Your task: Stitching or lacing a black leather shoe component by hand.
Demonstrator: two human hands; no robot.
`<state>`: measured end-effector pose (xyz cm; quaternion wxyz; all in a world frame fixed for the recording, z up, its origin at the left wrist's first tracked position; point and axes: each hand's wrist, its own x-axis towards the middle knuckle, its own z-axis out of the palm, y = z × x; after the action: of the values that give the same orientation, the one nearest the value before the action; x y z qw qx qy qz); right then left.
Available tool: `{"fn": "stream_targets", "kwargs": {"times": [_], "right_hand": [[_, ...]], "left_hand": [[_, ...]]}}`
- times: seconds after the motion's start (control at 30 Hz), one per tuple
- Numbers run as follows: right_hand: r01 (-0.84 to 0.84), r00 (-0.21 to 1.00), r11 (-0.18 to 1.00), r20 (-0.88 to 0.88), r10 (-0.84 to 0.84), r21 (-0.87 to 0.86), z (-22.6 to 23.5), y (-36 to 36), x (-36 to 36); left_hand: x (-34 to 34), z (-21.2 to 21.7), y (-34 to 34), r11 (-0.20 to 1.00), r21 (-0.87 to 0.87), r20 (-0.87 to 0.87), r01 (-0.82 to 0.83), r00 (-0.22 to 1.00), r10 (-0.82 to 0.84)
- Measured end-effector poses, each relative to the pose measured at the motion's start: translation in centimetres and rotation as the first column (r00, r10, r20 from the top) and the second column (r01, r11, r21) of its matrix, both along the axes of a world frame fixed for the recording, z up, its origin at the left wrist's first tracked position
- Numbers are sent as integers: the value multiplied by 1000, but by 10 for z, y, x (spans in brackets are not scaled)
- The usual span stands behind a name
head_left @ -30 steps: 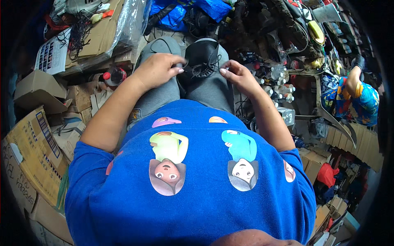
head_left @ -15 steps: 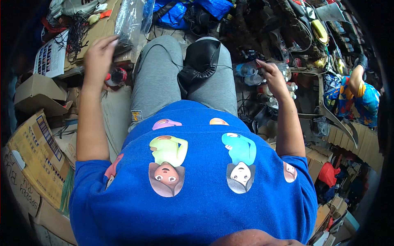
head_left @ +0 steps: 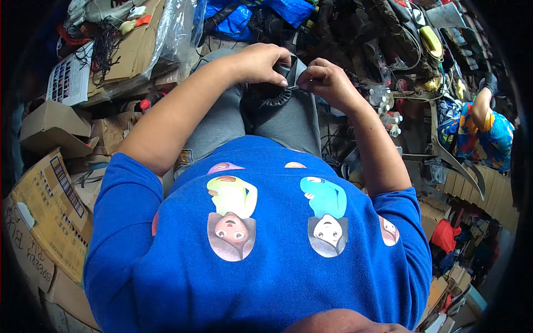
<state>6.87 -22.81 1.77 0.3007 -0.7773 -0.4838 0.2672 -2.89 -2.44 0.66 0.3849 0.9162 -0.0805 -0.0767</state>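
A black leather shoe upper (head_left: 277, 100) with a gathered, pleated edge lies across my grey-trousered thighs, near the knees. My left hand (head_left: 261, 62) is closed on its far part, thumb and fingers gripping the raised edge. Just to the right, my right hand (head_left: 326, 80) pinches at the same edge, its fingertips close to my left thumb. A thin, light sliver shows between the two hands; I cannot make out what it is. Part of the upper is hidden behind my fingers.
Several clear plastic bottles (head_left: 386, 105) stand to the right of my legs. At the left are an open cardboard box (head_left: 55, 130) and a dark bottle with a red cap (head_left: 145, 105). A person in a colourful shirt (head_left: 486, 136) is at the far right.
Both hands were apart, out to either side of my knees, with a thin dark thread at the upper. They have come together over the upper, and its far edge is now raised.
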Motion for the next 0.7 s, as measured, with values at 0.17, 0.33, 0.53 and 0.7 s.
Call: {"fn": "stream_targets", "kwargs": {"times": [0.17,0.33,0.53,0.7], "right_hand": [[-30,998,997,-45,33,64,-17,-4,0],[86,989,992,-129,-74,96,-22,-10,-15],[106,993,983,24,-111,150,-14,-17,-35],[15,977,994,209,-37,106,0,-14,-39]], "left_hand": [[11,-4,3,991,-117,-194,65,977,-87],[9,-13,8,914,-404,-331,46,924,-193],[7,-9,10,920,-381,-384,94,889,-250],[3,2,7,941,-314,-414,130,873,-258]]}}
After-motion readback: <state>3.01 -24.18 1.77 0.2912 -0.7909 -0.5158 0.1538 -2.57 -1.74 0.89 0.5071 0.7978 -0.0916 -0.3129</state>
